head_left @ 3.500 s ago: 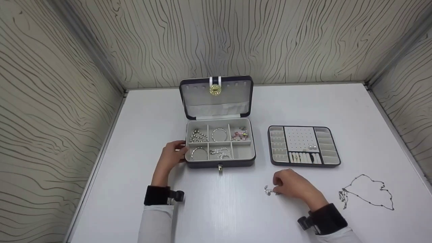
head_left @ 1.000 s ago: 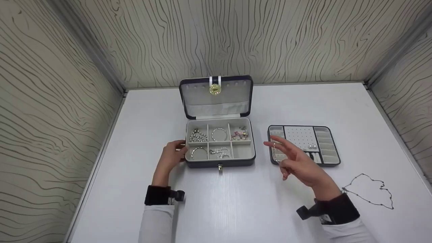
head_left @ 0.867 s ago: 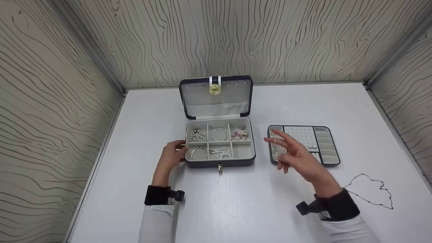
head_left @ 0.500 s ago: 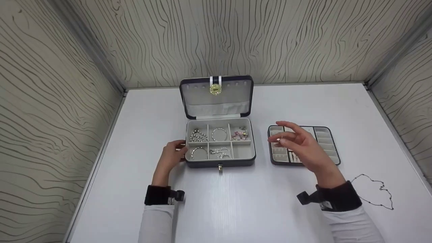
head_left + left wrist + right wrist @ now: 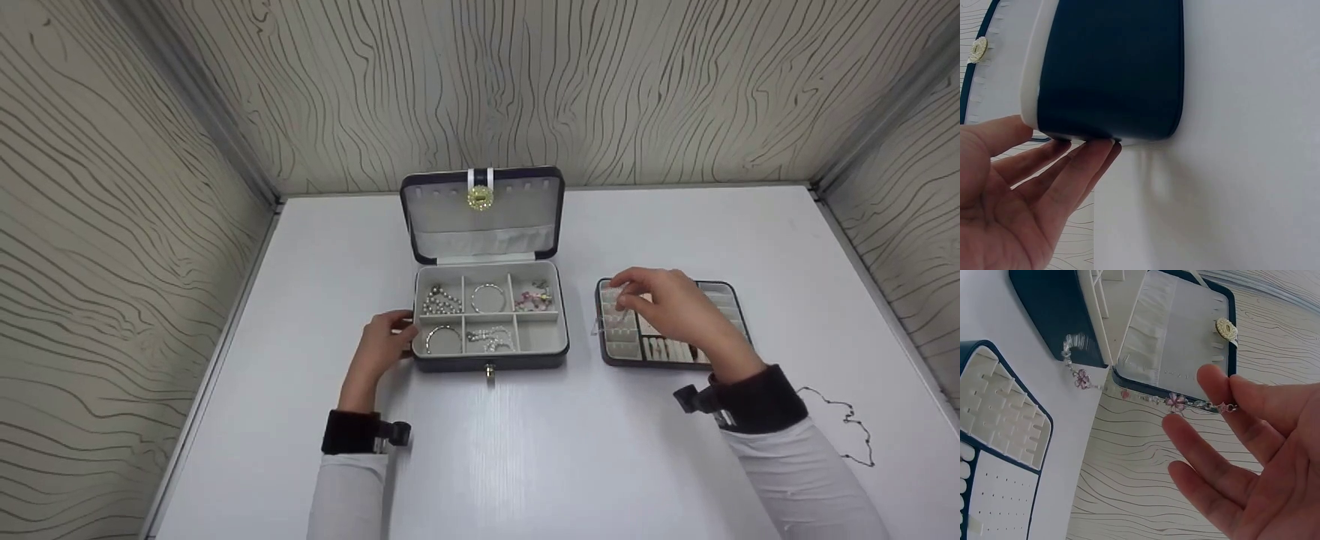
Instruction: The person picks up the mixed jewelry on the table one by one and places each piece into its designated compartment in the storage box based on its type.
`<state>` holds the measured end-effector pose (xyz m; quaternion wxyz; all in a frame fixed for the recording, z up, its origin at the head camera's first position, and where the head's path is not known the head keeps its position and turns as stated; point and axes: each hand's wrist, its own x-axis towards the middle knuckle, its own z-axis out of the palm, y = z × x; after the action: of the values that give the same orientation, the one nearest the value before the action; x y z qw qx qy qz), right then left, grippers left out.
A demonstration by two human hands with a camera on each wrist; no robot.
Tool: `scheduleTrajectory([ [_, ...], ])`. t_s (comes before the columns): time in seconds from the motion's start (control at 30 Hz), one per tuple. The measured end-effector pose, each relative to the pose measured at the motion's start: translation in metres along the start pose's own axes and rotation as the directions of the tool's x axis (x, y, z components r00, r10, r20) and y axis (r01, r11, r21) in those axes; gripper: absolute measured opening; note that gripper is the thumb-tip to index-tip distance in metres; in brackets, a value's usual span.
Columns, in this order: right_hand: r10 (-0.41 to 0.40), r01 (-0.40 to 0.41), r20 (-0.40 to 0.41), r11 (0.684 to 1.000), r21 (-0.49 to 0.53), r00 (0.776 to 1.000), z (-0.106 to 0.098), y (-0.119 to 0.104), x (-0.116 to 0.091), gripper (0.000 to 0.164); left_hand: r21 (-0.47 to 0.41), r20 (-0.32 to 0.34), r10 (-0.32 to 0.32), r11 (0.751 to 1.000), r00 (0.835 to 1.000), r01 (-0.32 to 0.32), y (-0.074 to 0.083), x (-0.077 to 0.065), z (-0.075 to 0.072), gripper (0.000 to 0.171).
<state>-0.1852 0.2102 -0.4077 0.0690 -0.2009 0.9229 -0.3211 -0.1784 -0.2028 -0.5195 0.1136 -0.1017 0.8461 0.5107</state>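
Note:
My right hand [image 5: 667, 304] is raised over the left part of a small jewelry tray [image 5: 622, 350]. Its thumb and index finger pinch one end of a beaded bracelet with pink flower beads [image 5: 1176, 402], and the rest hangs as a clear, sparkling strand. The other fingers are spread beneath it in the right wrist view. At the left side of an open dark blue jewelry box [image 5: 540, 337] is my left hand [image 5: 384, 345]. Its fairly straight fingers touch the outer side wall [image 5: 1112, 67], with the thumb at the pale rim.
Several box compartments hold jewelry, among them a bead strand [image 5: 442, 302], round bangles [image 5: 488, 298] and a pink-beaded piece [image 5: 534, 300]. Behind stands the raised lid [image 5: 484, 217] with a gold clasp. A dark chain necklace [image 5: 859, 424] lies at right, partly under my right sleeve.
My right hand has lifted the bracelet from the table and moved up over the tray, its fingers going from spread to pinching closer together. The left hand has stayed at the box.

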Motion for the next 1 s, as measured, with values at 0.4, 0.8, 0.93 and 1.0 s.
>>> scheduleTrajectory([
  [0.4, 0.132, -0.121, 0.129, 0.989, -0.085, 0.983, -0.008, 0.009, 0.018, 0.019, 0.009, 0.001, -0.002, 1.0, 1.0, 0.002, 0.0, 0.001, 0.001, 0.039],
  [0.8, 0.064, -0.072, -0.035, 0.944, -0.321, 0.997, -0.01, 0.005, 0.022, 0.026, 0.008, 0.007, -0.02, 1.0, 1.0, 0.02, 0.001, 0.001, 0.0, 0.039],
  [0.93, 0.012, -0.059, -0.135, 0.936, -0.347, 0.991, -0.013, 0.006, 0.024, 0.021, 0.002, 0.011, -0.021, 1.0, 1.0, 0.021, 0.001, 0.002, 0.0, 0.039],
  [1.0, -0.007, -0.045, -0.135, 0.927, -0.372, 0.991, -0.015, 0.006, 0.025, 0.02, -0.002, 0.013, -0.023, 1.0, 1.0, 0.023, 0.001, 0.002, 0.0, 0.039],
])
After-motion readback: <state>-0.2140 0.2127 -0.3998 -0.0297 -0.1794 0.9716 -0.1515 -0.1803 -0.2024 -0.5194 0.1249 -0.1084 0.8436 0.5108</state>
